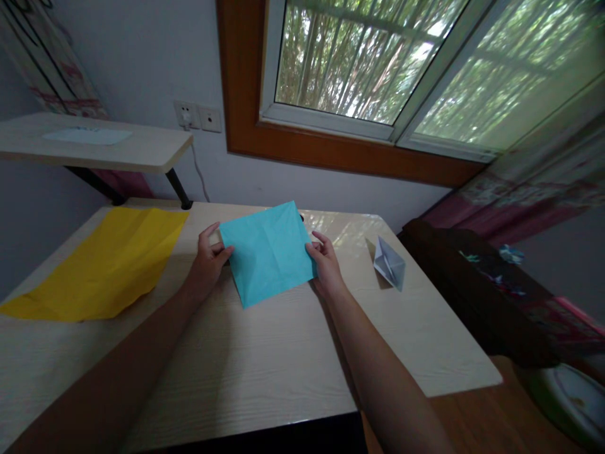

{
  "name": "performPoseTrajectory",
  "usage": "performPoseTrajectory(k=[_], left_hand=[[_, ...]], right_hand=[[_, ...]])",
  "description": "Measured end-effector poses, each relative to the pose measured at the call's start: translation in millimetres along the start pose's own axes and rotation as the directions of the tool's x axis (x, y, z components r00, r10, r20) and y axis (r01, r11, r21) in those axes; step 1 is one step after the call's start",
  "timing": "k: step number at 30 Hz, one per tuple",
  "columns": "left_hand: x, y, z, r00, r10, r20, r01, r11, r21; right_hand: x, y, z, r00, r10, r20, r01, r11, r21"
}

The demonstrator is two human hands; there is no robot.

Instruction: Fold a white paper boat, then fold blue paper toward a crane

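Observation:
A light blue square sheet of paper [267,252] with faint crease lines is held just above the pale wooden table [246,359]. My left hand [208,260] pinches its left corner between thumb and fingers. At the right edge, my right hand [324,263] grips the sheet the same way. The paper is turned slightly, one corner pointing toward me.
A large yellow sheet [101,265] lies flat on the table's left side. A small white folded paper boat [390,263] sits to the right. A raised shelf [94,148] stands at the back left, a window [378,69] ahead, a dark seat [477,290] at right.

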State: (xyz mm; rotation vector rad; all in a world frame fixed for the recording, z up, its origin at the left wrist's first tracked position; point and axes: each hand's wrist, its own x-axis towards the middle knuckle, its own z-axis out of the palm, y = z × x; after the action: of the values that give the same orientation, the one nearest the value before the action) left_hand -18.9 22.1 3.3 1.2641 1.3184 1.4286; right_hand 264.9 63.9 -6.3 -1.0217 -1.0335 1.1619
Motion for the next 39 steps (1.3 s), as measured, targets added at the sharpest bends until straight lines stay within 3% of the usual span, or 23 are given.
performPoseTrajectory(k=[3,7,13,19,26,28,32,39], left_hand=[[2.1,-0.3,-2.9,0.998,0.029,-0.06,-0.03,1.0,-0.007],[4.7,-1.6,-8.6,0.99,0.067,-0.123,-0.057,0.995,0.084],[3.5,0.9,-10.7,0.993,0.109,-0.043,-0.087,0.931,0.355],[2.4,-9.1,-6.7,0.964,0.207,0.166,-0.264,0.81,0.524],[3.8,-9.7,-10.8,0.96,0.277,0.041,-0.246,0.764,0.596],[5.8,-7.8,-12.1,0.952,0.296,0.079,-0.282,0.746,0.603],[8.0,-5.2,-12.4,0.954,0.217,0.208,-0.3,0.743,0.599],[7.8,-3.1,-13.1,0.944,0.276,0.181,-0.328,0.73,0.599]], right_hand=[[-0.6,-0.6,0.1,0.999,-0.021,0.028,0.021,1.0,0.016],[-4.6,-4.1,0.6,0.992,-0.053,0.117,0.064,0.993,-0.096],[-12.5,-10.7,4.4,0.955,0.006,0.297,0.037,0.99,-0.137],[-8.3,-5.6,3.0,0.965,-0.036,0.261,0.073,0.989,-0.131],[-6.6,-5.3,0.5,0.961,-0.013,0.276,0.067,0.979,-0.19],[-7.1,-7.3,0.0,0.956,-0.018,0.293,0.097,0.961,-0.257],[-7.0,-8.7,-3.5,0.941,-0.072,0.331,0.223,0.866,-0.447],[-4.7,-5.1,-8.5,0.904,-0.118,0.411,0.352,0.75,-0.56]])
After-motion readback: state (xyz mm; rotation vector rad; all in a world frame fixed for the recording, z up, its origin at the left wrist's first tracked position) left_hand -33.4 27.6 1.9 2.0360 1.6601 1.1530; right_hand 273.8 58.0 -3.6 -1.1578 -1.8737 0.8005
